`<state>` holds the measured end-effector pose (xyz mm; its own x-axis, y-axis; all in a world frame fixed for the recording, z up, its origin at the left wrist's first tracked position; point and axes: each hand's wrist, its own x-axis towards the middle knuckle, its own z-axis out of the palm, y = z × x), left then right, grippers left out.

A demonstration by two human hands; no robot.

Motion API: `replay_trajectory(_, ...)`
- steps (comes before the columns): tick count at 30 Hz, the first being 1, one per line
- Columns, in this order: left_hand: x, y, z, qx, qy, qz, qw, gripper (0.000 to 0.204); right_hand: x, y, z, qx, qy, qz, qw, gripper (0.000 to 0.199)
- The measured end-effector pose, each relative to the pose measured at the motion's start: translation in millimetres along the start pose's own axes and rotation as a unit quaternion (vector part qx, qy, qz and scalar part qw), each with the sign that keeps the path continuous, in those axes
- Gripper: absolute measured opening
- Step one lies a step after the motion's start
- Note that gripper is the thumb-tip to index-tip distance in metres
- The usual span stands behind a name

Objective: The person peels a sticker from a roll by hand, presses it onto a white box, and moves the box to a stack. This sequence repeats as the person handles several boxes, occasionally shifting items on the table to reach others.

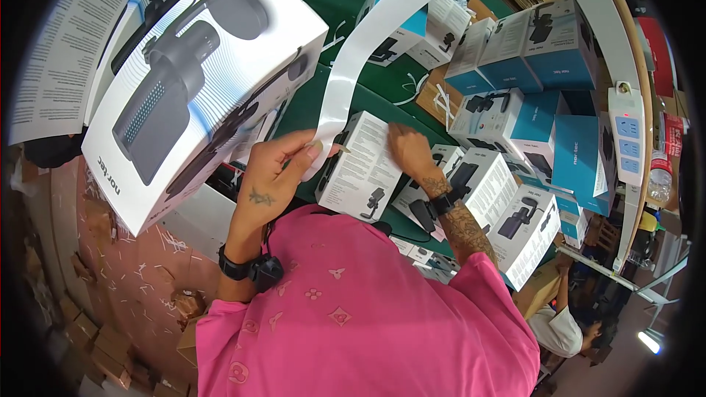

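Observation:
My left hand (273, 173) is closed, pinching the end of a long glossy white strip (340, 77) between thumb and fingers. From there the strip arcs up and away to the upper right. Just right of that hand, a white carton (360, 169) printed with text and a small black device stands on the green table. My right hand (410, 151) lies against the carton's far right edge with its fingers curled in; their tips are partly hidden. A black band with a small dark unit sits on each wrist.
A large white carton (213, 81) looms close at the left. Several white-and-blue cartons (562, 51) crowd the table's right side, beside a white power strip (627, 136) and a plastic bottle (660, 180). Paper scraps litter the reddish floor (154, 301). Another person (562, 327) is at lower right.

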<state>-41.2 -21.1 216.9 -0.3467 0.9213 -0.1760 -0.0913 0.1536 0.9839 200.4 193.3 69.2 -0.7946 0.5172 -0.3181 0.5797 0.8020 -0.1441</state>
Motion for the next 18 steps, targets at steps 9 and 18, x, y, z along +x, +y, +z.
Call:
replay_trajectory(9,-1,4,3,-0.003,-0.010,-0.007,1.000,0.027,1,-72,22,0.063,0.092,0.194,0.975,0.104)
replay_trajectory(18,-12,2,-6,0.017,-0.055,0.013,0.998,0.030,-41,-118,13,0.227,0.112,0.391,0.885,0.139)
